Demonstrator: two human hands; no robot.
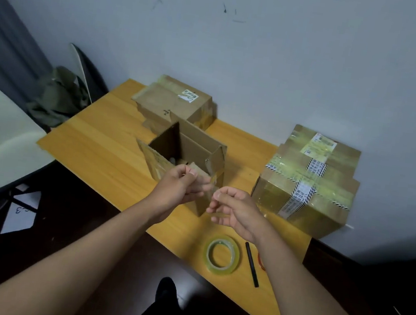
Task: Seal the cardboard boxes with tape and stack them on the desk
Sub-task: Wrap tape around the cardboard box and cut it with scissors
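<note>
An open cardboard box (194, 150) stands in the middle of the wooden desk (101, 147), its flaps up. My left hand (178, 188) and my right hand (234, 209) hover close together just in front of it, fingers curled, pinching a strip of clear tape (212, 187) stretched between them. A roll of clear tape (222, 254) lies flat near the desk's front edge. A taped box (175, 99) sits at the back left. Two taped boxes (307, 182) are stacked at the right against the wall.
A black pen-like stick (252, 264) and an orange-handled tool (261, 261) lie right of the roll. A pale chair (1, 133) stands at the left, with green cloth (57, 101) on another chair behind it. The wall rises right behind the desk.
</note>
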